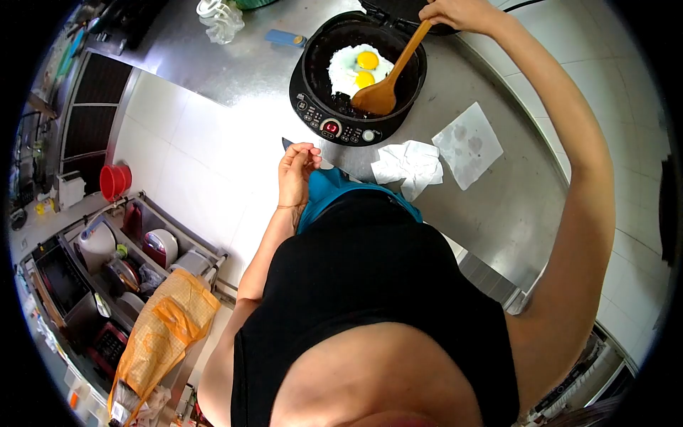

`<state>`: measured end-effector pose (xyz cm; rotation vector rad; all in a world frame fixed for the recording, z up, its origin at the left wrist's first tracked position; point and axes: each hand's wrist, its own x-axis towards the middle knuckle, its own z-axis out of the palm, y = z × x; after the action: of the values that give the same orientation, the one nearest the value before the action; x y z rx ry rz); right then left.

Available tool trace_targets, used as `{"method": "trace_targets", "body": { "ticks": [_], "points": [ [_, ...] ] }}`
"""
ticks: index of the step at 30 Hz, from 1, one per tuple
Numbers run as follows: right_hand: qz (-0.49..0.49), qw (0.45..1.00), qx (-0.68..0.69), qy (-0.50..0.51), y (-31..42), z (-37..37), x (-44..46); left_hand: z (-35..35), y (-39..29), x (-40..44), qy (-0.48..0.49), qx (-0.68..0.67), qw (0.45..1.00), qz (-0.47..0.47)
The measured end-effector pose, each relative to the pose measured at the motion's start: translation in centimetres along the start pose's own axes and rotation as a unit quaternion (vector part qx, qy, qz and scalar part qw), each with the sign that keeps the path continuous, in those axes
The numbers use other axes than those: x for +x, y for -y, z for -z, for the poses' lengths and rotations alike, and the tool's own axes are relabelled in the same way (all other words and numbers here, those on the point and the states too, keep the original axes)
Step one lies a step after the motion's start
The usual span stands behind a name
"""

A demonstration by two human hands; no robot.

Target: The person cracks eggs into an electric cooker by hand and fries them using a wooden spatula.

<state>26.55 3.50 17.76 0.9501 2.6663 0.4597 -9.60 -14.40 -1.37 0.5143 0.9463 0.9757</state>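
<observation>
Black fabric of a person's top (370,277) is lying nearest the camera. Beyond it, an electric pan (388,129) is standing on the counter (491,220), two eggs (356,69) lying inside, between the hands. At the pan's far right, the right hand (453,13) is gripping a wooden spatula (382,94). On the pan's near side, the left hand (296,169) is curling narrowly; whether it is holding anything cannot be told.
</observation>
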Motion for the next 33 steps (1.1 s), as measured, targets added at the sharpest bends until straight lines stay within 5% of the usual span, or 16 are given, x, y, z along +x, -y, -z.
{"method": "trace_targets", "body": {
  "ticks": [17,33],
  "points": [
    [-0.006,0.996,-0.050,-0.071,-3.4,5.0,0.9,-0.4,-0.2,0.8,-0.009,0.013,1.000,0.008],
    [0.080,0.994,-0.039,-0.068,1.6,3.1,3.6,-0.3,-0.2,0.5,0.000,0.002,1.000,0.004]
  ]
}}
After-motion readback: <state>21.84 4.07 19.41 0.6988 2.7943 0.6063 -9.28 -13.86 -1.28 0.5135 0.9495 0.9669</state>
